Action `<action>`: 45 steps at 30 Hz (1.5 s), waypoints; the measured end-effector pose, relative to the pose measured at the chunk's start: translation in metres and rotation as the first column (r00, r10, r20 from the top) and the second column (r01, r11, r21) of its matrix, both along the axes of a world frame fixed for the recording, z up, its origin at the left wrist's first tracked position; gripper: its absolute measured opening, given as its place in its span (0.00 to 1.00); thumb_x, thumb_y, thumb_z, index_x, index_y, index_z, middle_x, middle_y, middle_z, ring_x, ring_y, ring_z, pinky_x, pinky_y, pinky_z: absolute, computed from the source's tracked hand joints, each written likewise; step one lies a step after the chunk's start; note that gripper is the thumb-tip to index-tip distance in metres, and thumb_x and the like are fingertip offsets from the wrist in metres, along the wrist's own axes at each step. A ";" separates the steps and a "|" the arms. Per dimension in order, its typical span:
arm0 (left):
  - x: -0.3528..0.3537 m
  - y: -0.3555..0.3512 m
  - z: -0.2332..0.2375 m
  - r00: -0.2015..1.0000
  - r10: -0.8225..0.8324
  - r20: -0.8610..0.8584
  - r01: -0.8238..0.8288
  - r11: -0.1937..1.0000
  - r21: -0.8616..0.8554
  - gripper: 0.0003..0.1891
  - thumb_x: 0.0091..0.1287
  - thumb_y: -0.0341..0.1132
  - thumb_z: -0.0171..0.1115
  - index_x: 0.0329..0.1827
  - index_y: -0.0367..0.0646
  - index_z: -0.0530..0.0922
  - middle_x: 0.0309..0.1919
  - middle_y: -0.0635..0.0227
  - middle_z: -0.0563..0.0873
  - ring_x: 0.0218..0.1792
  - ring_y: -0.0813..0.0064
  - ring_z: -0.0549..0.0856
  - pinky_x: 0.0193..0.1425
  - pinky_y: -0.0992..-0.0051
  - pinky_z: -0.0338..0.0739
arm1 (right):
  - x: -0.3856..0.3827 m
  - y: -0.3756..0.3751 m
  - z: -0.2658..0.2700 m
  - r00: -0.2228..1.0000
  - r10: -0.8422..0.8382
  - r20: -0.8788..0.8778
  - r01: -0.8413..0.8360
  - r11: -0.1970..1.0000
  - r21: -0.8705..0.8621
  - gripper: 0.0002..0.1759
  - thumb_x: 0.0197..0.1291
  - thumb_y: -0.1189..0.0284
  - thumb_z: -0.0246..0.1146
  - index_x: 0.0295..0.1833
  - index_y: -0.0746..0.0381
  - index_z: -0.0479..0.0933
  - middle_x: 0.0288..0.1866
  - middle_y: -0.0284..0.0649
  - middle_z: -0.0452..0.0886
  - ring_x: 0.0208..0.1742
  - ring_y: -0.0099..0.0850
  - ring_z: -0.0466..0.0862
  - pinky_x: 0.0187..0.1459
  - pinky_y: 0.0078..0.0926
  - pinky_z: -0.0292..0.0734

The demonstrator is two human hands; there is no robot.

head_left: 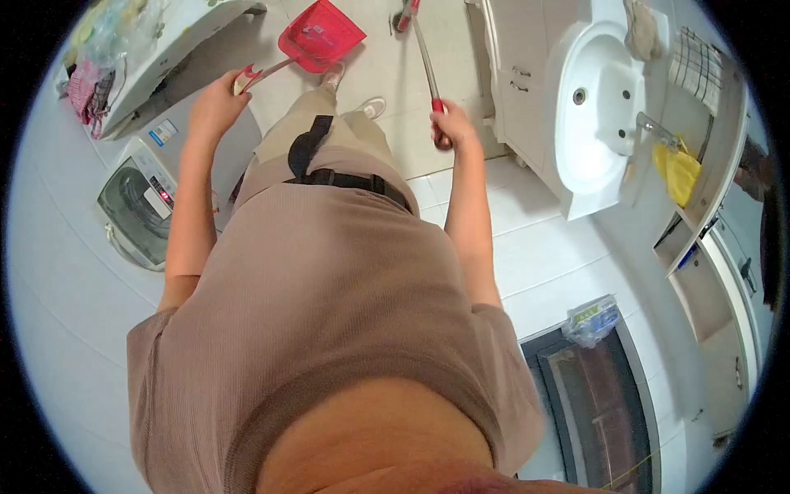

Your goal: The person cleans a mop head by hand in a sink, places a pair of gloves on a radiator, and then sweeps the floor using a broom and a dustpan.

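Note:
A red dustpan [321, 35] is held out over the floor, its handle in my left hand [219, 105], whose fingers are wrapped round the handle's end. My right hand [453, 126] is closed round the red grip of a long metal-shafted tool [427, 62]. That shaft runs up to a red and dark head [405, 16] at the top edge, where it is partly cut off. The dustpan lies to the left of the tool's head, apart from it, near my shoe.
At the right stands a white washbasin [594, 107] on a cabinet [520, 82], with a yellow cloth [678, 170] by the tap. A washing machine [141, 202] is at the left, below a white surface [169, 58] bearing plastic bags. A framed window [592, 403] is at the lower right.

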State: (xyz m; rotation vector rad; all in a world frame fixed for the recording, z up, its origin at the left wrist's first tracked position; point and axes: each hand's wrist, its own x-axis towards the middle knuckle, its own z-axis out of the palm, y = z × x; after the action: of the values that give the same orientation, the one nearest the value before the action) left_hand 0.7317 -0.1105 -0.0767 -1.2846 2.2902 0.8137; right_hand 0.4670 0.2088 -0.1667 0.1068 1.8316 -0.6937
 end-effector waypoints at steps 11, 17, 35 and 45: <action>0.009 -0.028 -0.021 1.000 0.026 0.001 -0.026 1.000 -0.017 0.24 0.53 0.42 0.60 0.56 0.51 0.74 0.45 0.57 0.82 0.48 0.57 0.80 0.50 0.63 0.74 | 0.105 0.099 0.048 0.969 -0.237 0.076 0.205 0.934 0.293 0.16 0.48 0.79 0.56 0.45 0.71 0.68 0.18 0.42 0.72 0.14 0.33 0.75 0.12 0.28 0.68; 0.017 -0.039 -0.021 0.999 0.035 0.024 -0.034 0.999 -0.015 0.24 0.53 0.42 0.60 0.56 0.51 0.74 0.44 0.58 0.82 0.47 0.57 0.80 0.50 0.62 0.74 | 0.082 0.092 -0.008 0.830 -0.412 0.377 0.316 0.903 0.292 0.05 0.46 0.79 0.60 0.25 0.69 0.71 0.17 0.44 0.75 0.12 0.31 0.72 0.12 0.26 0.67; 0.033 -0.013 0.001 0.970 0.243 0.006 -0.243 0.969 -0.055 0.25 0.54 0.42 0.61 0.56 0.48 0.73 0.43 0.53 0.82 0.45 0.53 0.81 0.47 0.62 0.74 | -0.070 -0.057 -0.004 0.919 -0.296 0.262 0.344 0.925 -0.160 0.17 0.57 0.77 0.54 0.52 0.65 0.62 0.22 0.40 0.72 0.19 0.29 0.74 0.19 0.24 0.72; 0.009 0.072 0.035 0.891 0.435 -0.131 -0.452 0.880 -0.149 0.22 0.56 0.42 0.63 0.54 0.45 0.75 0.40 0.56 0.84 0.42 0.60 0.83 0.45 0.68 0.74 | -0.128 0.000 0.071 0.956 0.250 0.150 -0.244 0.968 -0.060 0.26 0.51 0.78 0.56 0.58 0.68 0.62 0.20 0.37 0.72 0.16 0.25 0.75 0.12 0.18 0.64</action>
State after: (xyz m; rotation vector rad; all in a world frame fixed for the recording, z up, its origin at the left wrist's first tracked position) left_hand 0.7404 -0.0382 -0.0413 -1.9396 2.2037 0.8421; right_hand 0.3390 0.2091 -0.0954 -0.0923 1.6439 -0.5308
